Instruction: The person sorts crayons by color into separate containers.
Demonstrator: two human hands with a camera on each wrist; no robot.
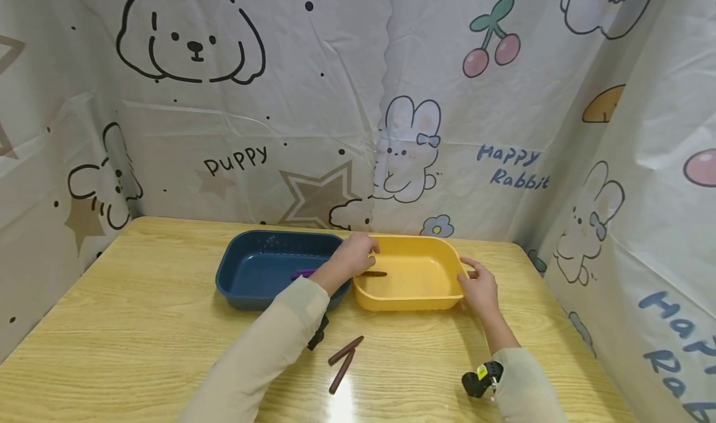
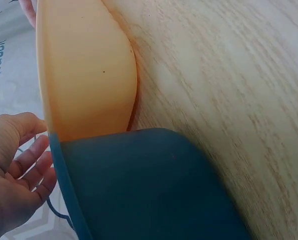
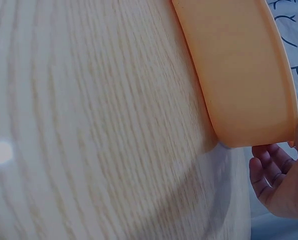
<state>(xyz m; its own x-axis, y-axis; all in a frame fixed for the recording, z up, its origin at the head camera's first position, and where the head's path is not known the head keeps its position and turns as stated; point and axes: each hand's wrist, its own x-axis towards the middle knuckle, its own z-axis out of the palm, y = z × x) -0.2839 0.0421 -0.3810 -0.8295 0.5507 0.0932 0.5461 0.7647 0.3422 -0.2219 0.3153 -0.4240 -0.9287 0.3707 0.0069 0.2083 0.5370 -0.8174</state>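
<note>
My left hand [image 1: 353,255] is over the seam where the blue tray [image 1: 237,301] meets the yellow tray [image 1: 408,304]. Its loosely bent fingers reach over the yellow tray's left end, with a gap between thumb and fingers. In the left wrist view, the thumb tip overlaps the rim. At the opposite end, my right hand [image 1: 480,287] grips the yellow tray's right wall, bent fingers [image 3: 274,161] against the outside. A slim brown stick [image 1: 375,274] lies inside the yellow tray below the left hand. Purple sticks [image 1: 302,274] show in the blue tray, partly hidden by the left forearm.
Two brown sticks, one [image 1: 345,350] partly across the other [image 1: 342,373], lie on the wooden table [image 1: 140,323] in front of the trays. Printed cloth [image 1: 324,118] hangs behind and along both sides. Black wrist cameras [image 1: 482,378] sit on both forearms.
</note>
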